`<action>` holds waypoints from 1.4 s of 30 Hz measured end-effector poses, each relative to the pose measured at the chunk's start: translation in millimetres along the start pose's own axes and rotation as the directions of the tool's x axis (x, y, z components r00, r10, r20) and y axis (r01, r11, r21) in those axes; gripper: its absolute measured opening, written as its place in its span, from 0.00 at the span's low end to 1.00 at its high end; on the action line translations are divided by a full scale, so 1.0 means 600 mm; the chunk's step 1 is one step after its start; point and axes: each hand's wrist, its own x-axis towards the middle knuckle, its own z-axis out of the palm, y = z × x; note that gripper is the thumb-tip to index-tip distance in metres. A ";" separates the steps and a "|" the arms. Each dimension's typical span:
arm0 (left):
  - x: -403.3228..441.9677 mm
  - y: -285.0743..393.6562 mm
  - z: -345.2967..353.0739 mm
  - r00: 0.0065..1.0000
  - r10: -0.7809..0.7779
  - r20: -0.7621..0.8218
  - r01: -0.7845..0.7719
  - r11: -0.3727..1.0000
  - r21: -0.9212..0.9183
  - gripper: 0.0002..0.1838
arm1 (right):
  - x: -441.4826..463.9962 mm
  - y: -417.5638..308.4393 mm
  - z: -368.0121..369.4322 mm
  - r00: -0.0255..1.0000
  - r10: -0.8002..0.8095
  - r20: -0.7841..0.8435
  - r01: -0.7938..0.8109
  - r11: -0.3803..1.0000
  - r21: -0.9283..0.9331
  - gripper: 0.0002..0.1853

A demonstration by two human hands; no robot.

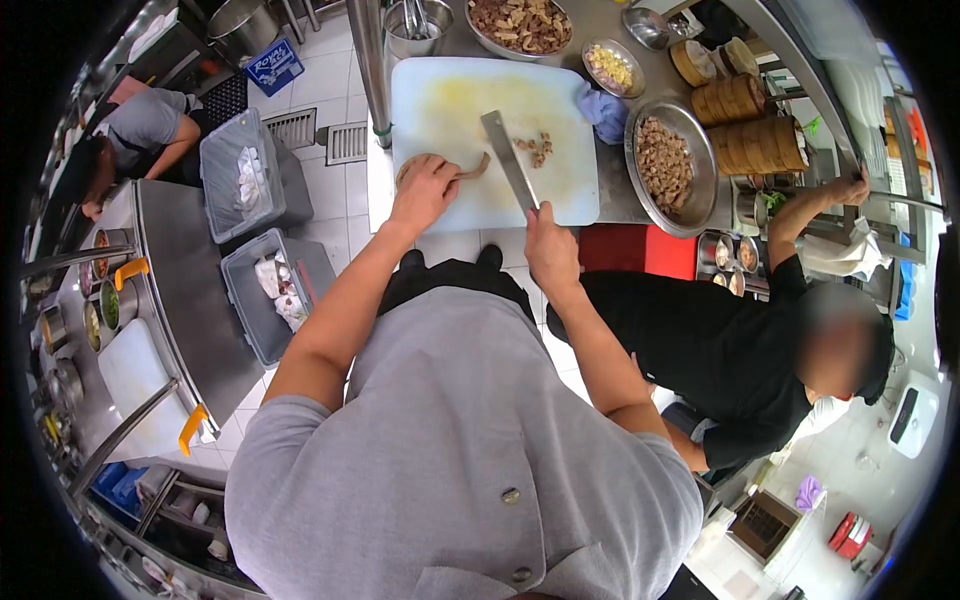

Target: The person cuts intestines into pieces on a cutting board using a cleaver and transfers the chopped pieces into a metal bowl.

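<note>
My right hand [549, 250] grips the handle of a cleaver [510, 162], whose long blade points away from me over the white cutting board [465, 95]. My left hand [427, 188] presses down on a piece of meat near the board's left edge, fingers curled over it. A thin brown strip of the meat [474, 168] sticks out from under the fingers toward the blade. Right of the blade lies a small heap of diced meat [538, 150]. Yellow stains mark the far part of the board.
A steel bowl of diced meat [664, 165] stands right of the board, beside a crumpled blue cloth [604, 112]. Farther back are a bowl of meat pieces [520, 25] and a yellow chopped ingredient [610, 68]. A co-worker in black [700, 330] stands close at right; another bends at far left.
</note>
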 end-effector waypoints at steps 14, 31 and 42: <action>-0.002 -0.010 -0.001 0.998 -0.049 0.045 0.049 0.999 0.005 0.08 | 0.017 0.009 0.016 0.995 -0.069 -0.071 0.070 0.997 0.016 0.13; -0.015 -0.006 -0.006 1.000 -0.018 0.016 0.018 0.999 -0.029 0.10 | -0.016 0.007 0.018 0.995 -0.093 0.035 0.095 0.992 -0.084 0.13; -0.021 -0.012 -0.014 1.000 -0.005 -0.025 0.004 0.999 -0.052 0.11 | -0.023 0.001 0.032 0.995 -0.096 -0.014 0.096 0.995 -0.017 0.15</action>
